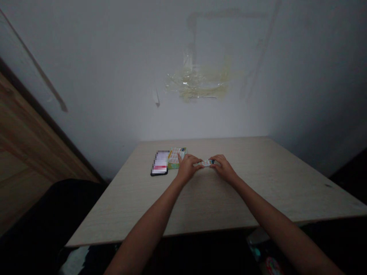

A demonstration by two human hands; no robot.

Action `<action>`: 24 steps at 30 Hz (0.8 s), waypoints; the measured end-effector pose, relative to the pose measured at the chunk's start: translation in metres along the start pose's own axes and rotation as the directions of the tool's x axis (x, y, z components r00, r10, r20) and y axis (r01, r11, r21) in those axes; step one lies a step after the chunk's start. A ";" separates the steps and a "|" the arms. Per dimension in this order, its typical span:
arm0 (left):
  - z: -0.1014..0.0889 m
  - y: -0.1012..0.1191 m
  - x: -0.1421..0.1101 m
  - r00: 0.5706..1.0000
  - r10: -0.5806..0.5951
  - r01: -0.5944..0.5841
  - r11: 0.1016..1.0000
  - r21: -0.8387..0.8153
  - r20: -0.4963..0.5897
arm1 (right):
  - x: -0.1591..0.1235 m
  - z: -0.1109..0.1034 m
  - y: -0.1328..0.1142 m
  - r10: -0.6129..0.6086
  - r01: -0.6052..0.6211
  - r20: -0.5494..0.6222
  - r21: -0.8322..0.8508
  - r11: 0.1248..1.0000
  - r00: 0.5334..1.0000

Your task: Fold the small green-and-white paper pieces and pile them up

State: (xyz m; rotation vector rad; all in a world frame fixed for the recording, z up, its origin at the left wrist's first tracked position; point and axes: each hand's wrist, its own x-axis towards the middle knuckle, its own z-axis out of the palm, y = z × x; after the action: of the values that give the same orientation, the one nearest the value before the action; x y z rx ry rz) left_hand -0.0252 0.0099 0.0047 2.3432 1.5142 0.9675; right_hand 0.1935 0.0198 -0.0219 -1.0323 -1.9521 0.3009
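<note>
Between my two hands is a small white piece with multicoloured print (207, 163), like a little stack of cards or a packet; its exact kind I cannot make out. Its left end is pinched by the fingers and thumb of my left hand (187, 168). The fingertips of my right hand (225, 169) grip the other end. Just left of my left hand lies a green and white printed box (175, 156), partly covered by that hand. A phone with a lit, blurred-out screen (160, 163) lies beside the box, on its left.
The pale wooden table (258, 191) reaches back to a grey wall (114, 76) with yellowed tape (200, 84) stuck on it. A dark draped shape (69, 214) stands at the left, near wooden panelling (17, 145). Below the front edge, at right, some items are dimly visible.
</note>
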 end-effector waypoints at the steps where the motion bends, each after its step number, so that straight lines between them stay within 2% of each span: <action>1: 0.000 0.000 0.000 1.000 -0.003 0.003 1.000 0.004 0.004 | 0.000 0.001 0.000 -0.001 0.001 -0.001 -0.004 1.000 1.000; 13: 0.005 -0.003 -0.004 0.999 -0.022 0.021 0.999 -0.029 -0.026 | -0.002 -0.001 0.004 0.002 -0.002 -0.010 0.035 0.999 1.000; 18: 0.007 -0.002 -0.005 1.000 -0.024 0.024 0.999 -0.021 -0.003 | -0.003 -0.002 -0.001 0.052 -0.053 0.026 0.040 0.998 0.998; 24: 0.005 0.003 -0.003 0.999 -0.021 0.021 1.000 0.011 0.025 | -0.002 -0.001 -0.005 0.030 -0.032 0.036 0.040 0.999 0.999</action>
State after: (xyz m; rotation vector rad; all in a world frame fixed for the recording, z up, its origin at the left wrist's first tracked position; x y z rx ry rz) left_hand -0.0207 0.0065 0.0006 2.3331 1.5351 0.9241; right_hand 0.1919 0.0149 -0.0201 -1.0378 -1.9553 0.3775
